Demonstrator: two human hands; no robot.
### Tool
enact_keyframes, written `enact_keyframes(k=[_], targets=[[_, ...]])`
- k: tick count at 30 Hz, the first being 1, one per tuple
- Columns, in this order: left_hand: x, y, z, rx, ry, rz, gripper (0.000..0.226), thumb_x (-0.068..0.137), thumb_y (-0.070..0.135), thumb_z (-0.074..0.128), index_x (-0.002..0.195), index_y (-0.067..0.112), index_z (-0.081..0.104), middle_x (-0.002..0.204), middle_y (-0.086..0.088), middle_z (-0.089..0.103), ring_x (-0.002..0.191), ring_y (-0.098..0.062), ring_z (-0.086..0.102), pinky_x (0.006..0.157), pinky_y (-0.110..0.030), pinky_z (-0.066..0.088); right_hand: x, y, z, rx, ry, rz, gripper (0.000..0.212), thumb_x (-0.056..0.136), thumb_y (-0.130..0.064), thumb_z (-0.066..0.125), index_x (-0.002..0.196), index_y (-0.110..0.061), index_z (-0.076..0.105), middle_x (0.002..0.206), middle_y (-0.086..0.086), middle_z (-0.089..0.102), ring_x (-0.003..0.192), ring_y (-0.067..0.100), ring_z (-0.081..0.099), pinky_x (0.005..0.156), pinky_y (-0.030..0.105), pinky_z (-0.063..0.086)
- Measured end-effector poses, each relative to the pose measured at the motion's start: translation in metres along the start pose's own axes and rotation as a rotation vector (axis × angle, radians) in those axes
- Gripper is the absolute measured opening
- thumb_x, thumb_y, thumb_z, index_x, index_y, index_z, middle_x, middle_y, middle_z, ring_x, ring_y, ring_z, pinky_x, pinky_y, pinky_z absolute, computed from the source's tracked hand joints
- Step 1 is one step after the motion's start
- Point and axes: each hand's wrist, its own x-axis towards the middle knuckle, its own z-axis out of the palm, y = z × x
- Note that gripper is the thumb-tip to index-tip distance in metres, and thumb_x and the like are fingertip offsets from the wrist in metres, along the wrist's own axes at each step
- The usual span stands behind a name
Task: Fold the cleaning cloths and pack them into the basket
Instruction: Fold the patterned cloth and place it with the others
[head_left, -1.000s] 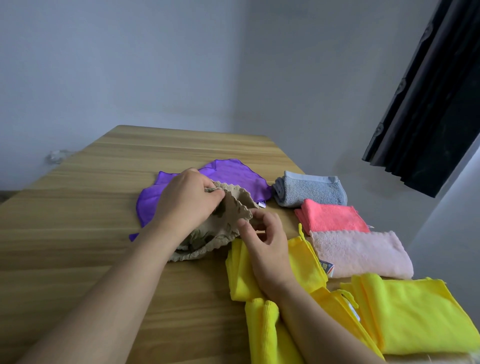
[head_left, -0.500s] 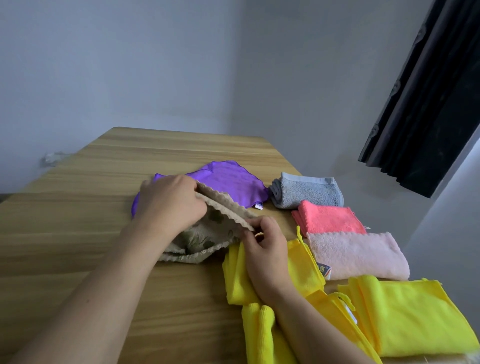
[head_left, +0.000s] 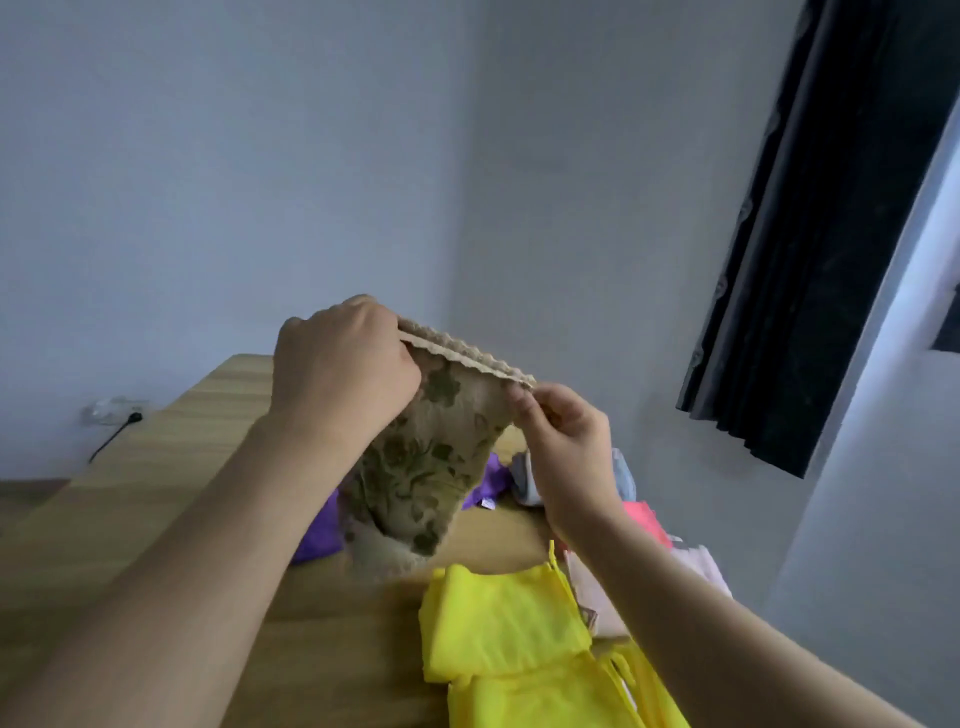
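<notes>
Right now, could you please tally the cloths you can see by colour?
Beige floral cloth, held up: 1
Purple cloth: 1
Grey cloth: 1
Coral cloth: 1
Pale pink cloth: 1
Yellow cloths: at least 2, overlapping
Total: at least 7

The left side of the table (head_left: 130, 499) is bare wood, so a hand could pass there. A beige cloth (head_left: 421, 467) hangs in the middle, held up by the left hand (head_left: 343, 364) and right hand (head_left: 563, 441), and it blocks the way across. Under it lies a purple cloth (head_left: 317, 535). Yellow cloths (head_left: 509, 634) fill the near right. Pink cloths (head_left: 644, 519) and a grey one (head_left: 524, 483) crowd the right edge. A plug (head_left: 132, 417) sits by the far wall.
</notes>
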Motion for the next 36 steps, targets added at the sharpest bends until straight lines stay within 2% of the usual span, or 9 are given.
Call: enact_keyframes(k=[4,9,16,21,23,25,29,33,36], targets=[[0.019,0.04,-0.063,-0.087,0.007,0.128,0.026,0.092,0.016,0.036,0.077,0.01,0.056,0.09,0.0,0.053,0.075,-0.027,0.057,0.076,-0.037,0.044,0.017,-0.073,-0.048,-0.008,0.048,-0.136,0.017,0.091,-0.016,0.064,0.075,-0.013,0.067,0.06,-0.016,0.056,0.058,0.0,0.048,0.059,0.017,0.041],[0.025,0.095,-0.133,-0.18,-0.038,0.166,0.043,0.095,0.026,0.046,0.056,0.009,0.039,0.059,-0.006,0.048,0.056,-0.027,0.045,0.05,-0.029,0.029,0.017,-0.151,-0.114,0.024,0.14,-0.171,0.01,0.091,-0.013,0.064,0.091,-0.006,0.07,0.081,0.004,0.068,0.074,0.011,0.062,0.075,0.031,0.057],[0.006,0.167,-0.22,-0.47,-0.216,0.145,0.032,0.08,0.037,0.07,0.071,0.006,0.071,0.056,-0.006,0.054,0.054,-0.022,0.046,0.054,-0.027,0.035,-0.017,-0.229,-0.2,-0.102,0.217,-0.213,0.007,0.093,-0.02,0.061,0.092,-0.02,0.067,0.086,0.009,0.067,0.077,0.021,0.062,0.076,0.05,0.057],[-0.015,0.188,-0.267,-0.549,-0.229,0.146,0.038,0.082,0.038,0.063,0.082,0.001,0.066,0.075,-0.013,0.063,0.067,-0.022,0.054,0.061,-0.031,0.042,-0.044,-0.279,-0.24,-0.151,0.083,-0.164,0.038,0.096,-0.016,0.055,0.133,-0.026,0.053,0.09,0.004,0.061,0.084,0.011,0.063,0.082,0.027,0.056],[-0.02,0.19,-0.282,-0.606,-0.232,0.147,0.034,0.085,0.034,0.055,0.084,0.002,0.065,0.077,-0.008,0.063,0.072,-0.023,0.058,0.067,-0.035,0.049,-0.049,-0.297,-0.246,-0.296,0.064,-0.166,0.018,0.096,-0.018,0.054,0.108,-0.019,0.068,0.092,0.004,0.068,0.083,0.012,0.063,0.079,0.029,0.055],[-0.025,0.196,-0.3,-0.65,-0.218,0.153,0.025,0.087,0.029,0.056,0.082,0.007,0.066,0.082,-0.009,0.067,0.08,-0.026,0.063,0.076,-0.04,0.055,-0.054,-0.314,-0.254,-0.361,0.063,-0.137,0.019,0.095,-0.019,0.054,0.089,-0.008,0.068,0.082,0.008,0.063,0.073,0.017,0.056,0.071,0.035,0.052],[-0.026,0.203,-0.318,-0.926,-0.266,0.047,0.006,0.084,0.009,0.068,0.085,0.008,0.062,0.085,-0.012,0.067,0.078,-0.027,0.067,0.072,-0.04,0.061,-0.053,-0.332,-0.265,-0.227,0.023,0.078,0.022,0.096,-0.02,0.053,0.097,0.0,0.064,0.085,0.008,0.059,0.076,0.019,0.056,0.076,0.037,0.054],[-0.021,0.203,-0.303,-1.036,-0.421,-0.081,0.008,0.087,0.0,0.065,0.087,0.007,0.062,0.08,-0.012,0.065,0.065,-0.021,0.065,0.055,-0.031,0.06,-0.058,-0.328,-0.271,0.061,-0.19,0.414,0.013,0.098,-0.012,0.048,0.103,-0.002,0.056,0.079,0.006,0.062,0.063,0.017,0.062,0.056,0.029,0.054],[-0.022,0.204,-0.273,-1.031,-0.427,-0.097,0.009,0.09,0.001,0.061,0.083,0.006,0.063,0.077,-0.012,0.065,0.065,-0.021,0.064,0.062,-0.034,0.061,-0.05,-0.3,-0.26,-0.156,-0.064,0.388,0.013,0.097,-0.012,0.048,0.09,-0.005,0.056,0.072,0.006,0.056,0.06,0.017,0.056,0.056,0.027,0.051]])
